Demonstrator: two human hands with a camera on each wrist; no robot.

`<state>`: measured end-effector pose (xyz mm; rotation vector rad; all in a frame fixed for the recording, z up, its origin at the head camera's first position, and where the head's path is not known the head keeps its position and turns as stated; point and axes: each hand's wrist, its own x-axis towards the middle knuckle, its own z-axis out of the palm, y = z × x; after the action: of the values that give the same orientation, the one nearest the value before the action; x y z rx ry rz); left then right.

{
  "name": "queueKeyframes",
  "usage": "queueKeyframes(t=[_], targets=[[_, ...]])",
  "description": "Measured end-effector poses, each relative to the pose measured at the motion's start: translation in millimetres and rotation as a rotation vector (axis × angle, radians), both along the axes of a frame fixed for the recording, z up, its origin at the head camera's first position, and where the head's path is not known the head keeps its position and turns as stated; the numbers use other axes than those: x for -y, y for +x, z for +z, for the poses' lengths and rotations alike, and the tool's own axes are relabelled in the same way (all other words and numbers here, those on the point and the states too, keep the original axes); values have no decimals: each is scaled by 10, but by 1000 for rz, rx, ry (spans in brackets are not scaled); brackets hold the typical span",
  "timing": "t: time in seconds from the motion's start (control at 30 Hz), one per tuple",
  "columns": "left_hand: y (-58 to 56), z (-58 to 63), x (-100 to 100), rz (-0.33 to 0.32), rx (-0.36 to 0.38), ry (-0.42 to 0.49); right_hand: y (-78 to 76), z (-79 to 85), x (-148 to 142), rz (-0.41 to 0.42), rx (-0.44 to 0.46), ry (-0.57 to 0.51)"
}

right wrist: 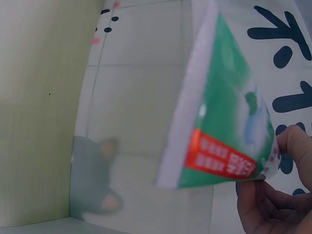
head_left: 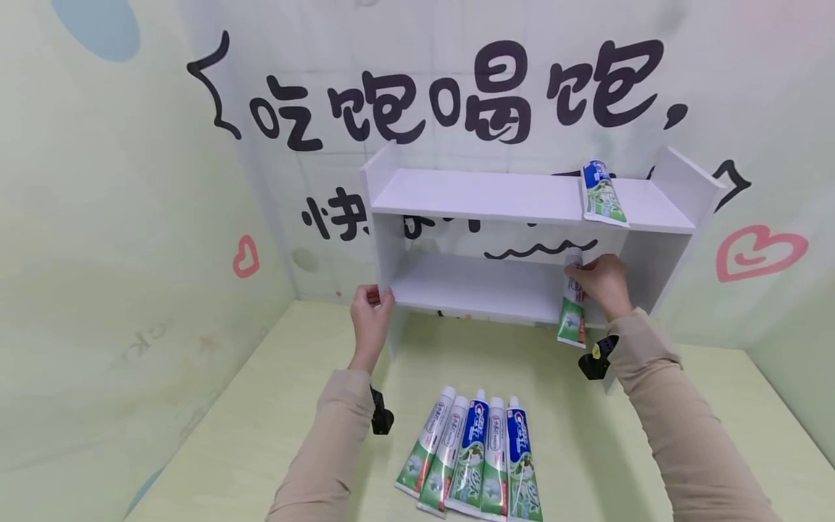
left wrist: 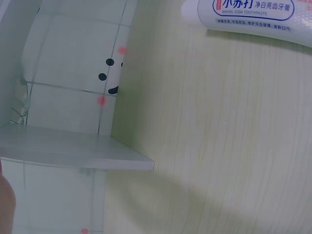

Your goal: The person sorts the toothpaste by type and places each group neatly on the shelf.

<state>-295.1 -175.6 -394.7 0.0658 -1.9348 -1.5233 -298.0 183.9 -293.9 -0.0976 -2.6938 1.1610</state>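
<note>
In the head view my right hand (head_left: 603,283) pinches a green-and-white toothpaste tube (head_left: 573,315) near its cap end, with the flat end hanging down. The tube is at the front right of the lower board of a white two-tier shelf (head_left: 470,286). Close up in the right wrist view, the same tube's green flat end (right wrist: 234,122) tilts across the picture, thumb and fingers on it. My left hand (head_left: 372,319) grips the front edge of the shelf's left side panel; only a sliver of it shows in the left wrist view. A blue-and-green Crest toothpaste tube (head_left: 601,194) lies on the upper board.
Several toothpaste tubes (head_left: 493,457), Crest and baking soda, lie fanned side by side on the pale wooden table (head_left: 261,435) in front of the shelf. Black objects (head_left: 595,362) sit at each wrist. Behind stands a wall (head_left: 443,43) with large black lettering.
</note>
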Motion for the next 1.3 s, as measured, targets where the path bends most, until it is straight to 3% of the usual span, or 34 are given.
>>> queueKeyframes(t=[0.07, 0.37, 0.8, 1.3], targets=[[4, 0, 2, -2, -12, 6, -19, -3, 8, 1, 4, 4], [27, 25, 9, -19, 69, -4, -72, 0, -6, 50, 32, 30], [34, 24, 5, -18, 76, -3, -138, -89, -47, 81, 80, 33], [27, 35, 7, -26, 78, -8, 109, -116, 11, 45, -86, 66]])
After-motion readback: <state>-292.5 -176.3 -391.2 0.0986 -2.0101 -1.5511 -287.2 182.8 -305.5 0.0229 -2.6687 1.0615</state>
